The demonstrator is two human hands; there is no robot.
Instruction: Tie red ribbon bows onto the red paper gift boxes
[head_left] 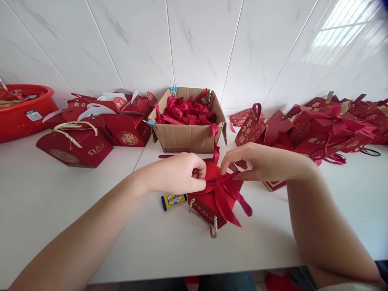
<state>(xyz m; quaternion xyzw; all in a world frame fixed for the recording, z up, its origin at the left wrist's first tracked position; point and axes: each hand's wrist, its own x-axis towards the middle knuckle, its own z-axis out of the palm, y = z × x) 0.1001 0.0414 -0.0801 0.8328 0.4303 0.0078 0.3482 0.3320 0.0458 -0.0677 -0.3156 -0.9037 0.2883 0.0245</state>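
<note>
In the middle of the white table sits a small red gift box [206, 204] with a twisted gold rope handle [214, 230] hanging at its near side. A red ribbon [224, 198] is tied in a knot on top, two tails draping toward me. My left hand [188, 173] pinches the ribbon left of the knot, fingers curled. On the other side, my right hand [247, 163] grips the ribbon between thumb and finger. A yellow and blue wrapped snack [173, 200] lies just left of the box.
Behind stands a cardboard box [184, 139] full of red ribbons [188, 111], with blue binder clips. Red gift boxes [75, 145] crowd the left, near a red basin [24, 117]. More ribboned boxes [327, 129] are piled right. A tiled wall [200, 44] bounds the back.
</note>
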